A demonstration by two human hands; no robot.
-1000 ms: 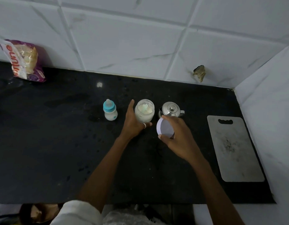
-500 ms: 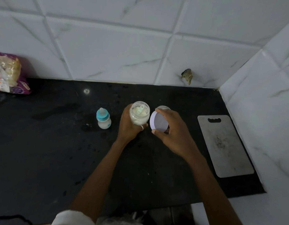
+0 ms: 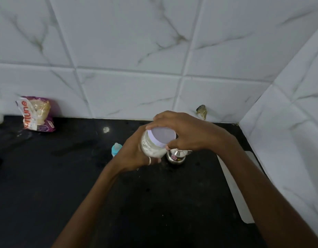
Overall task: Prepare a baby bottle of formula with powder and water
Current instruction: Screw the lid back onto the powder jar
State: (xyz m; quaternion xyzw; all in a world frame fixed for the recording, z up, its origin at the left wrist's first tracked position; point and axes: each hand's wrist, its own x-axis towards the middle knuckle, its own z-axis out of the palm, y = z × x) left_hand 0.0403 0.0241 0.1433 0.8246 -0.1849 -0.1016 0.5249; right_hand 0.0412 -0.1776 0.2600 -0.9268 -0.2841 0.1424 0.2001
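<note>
Clear glass powder jar, left hand gripping; round white lid, right hand clasping; I would seat it square before twisting.

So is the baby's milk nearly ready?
Not yet, it seems. Done: the baby bottle and steel pot stand out on the counter. In hand: the left hand holds the powder jar while the right hand grips its white lid at the mouth. Left: the bottle wears its teal top, so opening it, scooping powder, adding water and mixing likely remain.
</note>
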